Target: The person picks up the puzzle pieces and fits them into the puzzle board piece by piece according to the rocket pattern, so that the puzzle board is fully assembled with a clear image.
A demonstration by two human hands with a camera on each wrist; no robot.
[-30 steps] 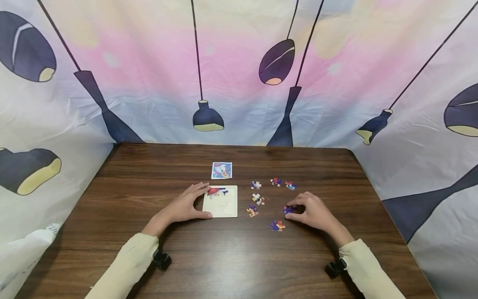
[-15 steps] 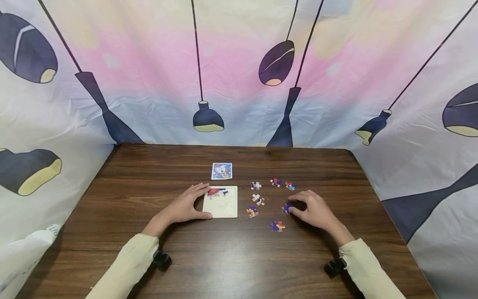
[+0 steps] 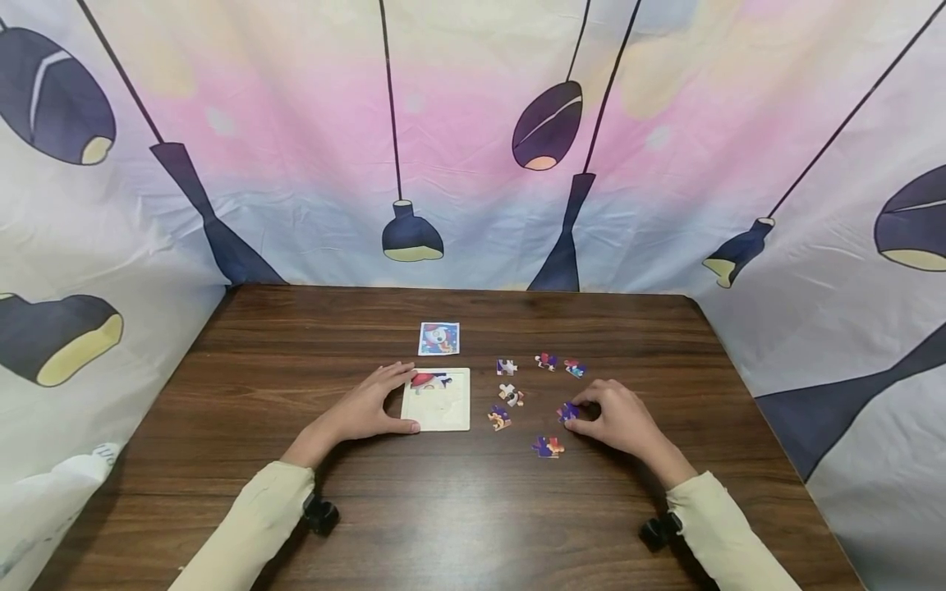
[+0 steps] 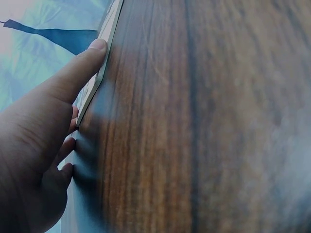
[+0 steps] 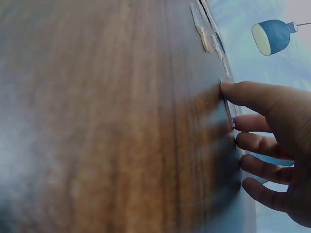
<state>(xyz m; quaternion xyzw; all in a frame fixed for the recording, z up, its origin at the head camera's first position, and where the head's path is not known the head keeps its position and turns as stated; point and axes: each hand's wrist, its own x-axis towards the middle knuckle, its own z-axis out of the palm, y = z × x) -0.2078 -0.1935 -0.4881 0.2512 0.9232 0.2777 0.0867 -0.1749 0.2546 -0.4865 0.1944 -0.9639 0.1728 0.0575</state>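
My left hand [image 3: 365,406] holds the left side of a cream puzzle tray [image 3: 447,419], thumb at the near corner and fingers at the far one. In the left wrist view the thumb lies on the edge of the tray [image 4: 92,92]. A red and white picture part shows along the tray's top left. At the right, the thumb and forefinger of my right hand [image 3: 617,419] pinch a purple puzzle piece [image 3: 567,412] on the table. The right wrist view has this piece [image 5: 227,107] edge-on, and the other fingers spread below it.
Between tray and right hand lie loose puzzle pieces: a white one [image 3: 507,367], a white and black one [image 3: 510,395], an orange-purple one [image 3: 499,418]. Others sit behind [image 3: 546,361] and in front [image 3: 548,446]. A picture card [image 3: 439,338] lies beyond the tray on the wooden table [image 3: 310,328].
The purple piece has turned slightly under my right hand and shifted a touch up and left. The right fingers lifted off it briefly, then came back to it. My left hand stays put.
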